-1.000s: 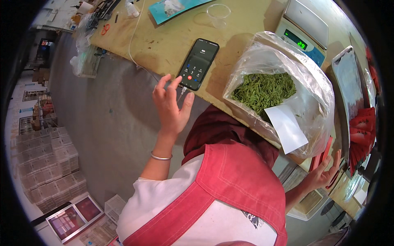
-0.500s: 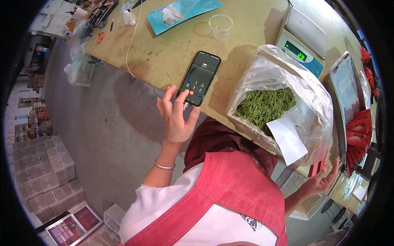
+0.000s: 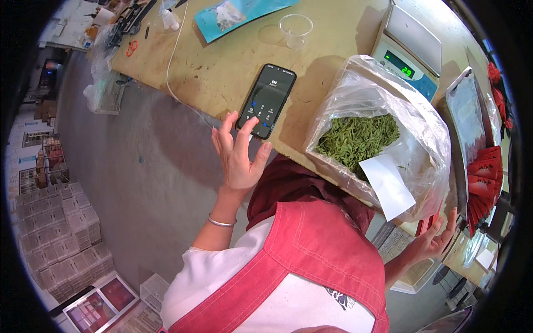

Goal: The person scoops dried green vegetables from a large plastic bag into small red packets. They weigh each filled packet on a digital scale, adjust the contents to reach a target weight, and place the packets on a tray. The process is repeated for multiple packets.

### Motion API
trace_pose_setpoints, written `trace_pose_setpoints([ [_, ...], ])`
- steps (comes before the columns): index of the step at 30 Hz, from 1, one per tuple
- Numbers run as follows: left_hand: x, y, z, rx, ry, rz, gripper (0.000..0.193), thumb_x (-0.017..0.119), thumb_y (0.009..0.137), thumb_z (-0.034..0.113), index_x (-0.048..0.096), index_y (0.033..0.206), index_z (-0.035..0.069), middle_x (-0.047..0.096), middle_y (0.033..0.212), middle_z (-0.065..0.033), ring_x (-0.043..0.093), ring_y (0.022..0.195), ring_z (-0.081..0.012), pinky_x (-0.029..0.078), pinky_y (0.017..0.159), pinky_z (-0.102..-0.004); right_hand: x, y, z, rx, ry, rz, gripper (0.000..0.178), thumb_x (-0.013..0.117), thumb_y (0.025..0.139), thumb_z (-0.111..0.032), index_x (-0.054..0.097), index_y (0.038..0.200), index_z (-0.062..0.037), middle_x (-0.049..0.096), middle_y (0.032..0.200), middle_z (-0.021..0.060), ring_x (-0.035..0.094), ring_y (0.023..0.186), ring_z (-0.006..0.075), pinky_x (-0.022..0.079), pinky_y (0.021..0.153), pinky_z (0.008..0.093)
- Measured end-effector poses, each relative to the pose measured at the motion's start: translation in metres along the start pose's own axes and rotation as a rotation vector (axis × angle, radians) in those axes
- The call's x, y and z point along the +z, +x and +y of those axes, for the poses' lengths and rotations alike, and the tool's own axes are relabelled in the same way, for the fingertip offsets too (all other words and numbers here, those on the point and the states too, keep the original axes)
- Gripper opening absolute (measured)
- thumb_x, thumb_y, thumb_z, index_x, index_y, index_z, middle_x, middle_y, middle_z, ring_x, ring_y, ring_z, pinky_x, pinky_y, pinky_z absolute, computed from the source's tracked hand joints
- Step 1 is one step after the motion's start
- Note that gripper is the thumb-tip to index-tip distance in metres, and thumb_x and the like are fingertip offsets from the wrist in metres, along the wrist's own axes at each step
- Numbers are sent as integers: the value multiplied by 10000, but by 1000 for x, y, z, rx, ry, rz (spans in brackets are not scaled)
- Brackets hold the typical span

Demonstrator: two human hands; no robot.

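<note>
A black smartphone (image 3: 268,97) lies face up on the table, its screen lit with a call page and a charging cable at its lower end. My left hand (image 3: 241,155) is at the phone's lower edge with fingers spread, the index fingertip over the red button. My right hand (image 3: 436,241) is beside the table's front edge, fingers apart and holding nothing, close to some red packets (image 3: 426,225). Between my hands stands a box lined with a clear plastic bag (image 3: 425,147). Dried green leaves (image 3: 358,141) fill part of it, and a white card (image 3: 387,186) lies over its near rim.
Behind the box stands a digital scale (image 3: 408,61) with a green display. A clear plastic cup (image 3: 296,30) and a turquoise pouch (image 3: 239,16) lie further back. At the right, red packets (image 3: 484,172) fan out by a metal tray (image 3: 466,116). Orange scissors (image 3: 132,48) rest at the left.
The left index fingertip has come onto the red button on the phone's screen. The view has shifted slightly; the right hand stays by the table edge.
</note>
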State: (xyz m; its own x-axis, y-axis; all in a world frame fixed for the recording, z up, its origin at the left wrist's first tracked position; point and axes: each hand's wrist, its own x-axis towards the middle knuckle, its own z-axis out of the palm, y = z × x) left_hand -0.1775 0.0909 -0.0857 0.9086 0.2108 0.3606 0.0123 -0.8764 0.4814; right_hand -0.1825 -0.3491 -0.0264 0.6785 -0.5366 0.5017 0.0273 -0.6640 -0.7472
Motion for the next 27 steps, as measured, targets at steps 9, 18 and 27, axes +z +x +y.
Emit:
trace_pose_setpoints([
  [9, -2, 2, 3, 12, 60, -7, 575, 671, 982, 462, 599, 1428, 106, 400, 1543, -233, 369, 1440, -395, 169, 1211, -614, 1, -1, 3, -5, -5, -2, 353, 598, 1072, -105, 643, 1414, -28, 655, 1433, 97, 614, 1290, 194, 536, 1053, 335],
  [18, -1, -1, 5, 6, 14, 2, 591, 695, 978, 421, 581, 1445, 77, 372, 1569, -225, 355, 1450, -376, 230, 1217, -557, 0, -1, 3, 8, 18, 8, 349, 597, 1071, -100, 646, 1409, -25, 656, 1431, 98, 613, 1289, 193, 534, 1057, 336],
  [27, -11, 9, 9, 17, -79, 129, 687, 712, 987, 313, 432, 1528, -6, 344, 1595, -215, 325, 1486, -362, 267, 1225, -501, 1, -1, -7, 6, 41, 43, 367, 598, 1063, -111, 636, 1412, -4, 657, 1429, 121, 615, 1302, 208, 494, 1108, 350],
])
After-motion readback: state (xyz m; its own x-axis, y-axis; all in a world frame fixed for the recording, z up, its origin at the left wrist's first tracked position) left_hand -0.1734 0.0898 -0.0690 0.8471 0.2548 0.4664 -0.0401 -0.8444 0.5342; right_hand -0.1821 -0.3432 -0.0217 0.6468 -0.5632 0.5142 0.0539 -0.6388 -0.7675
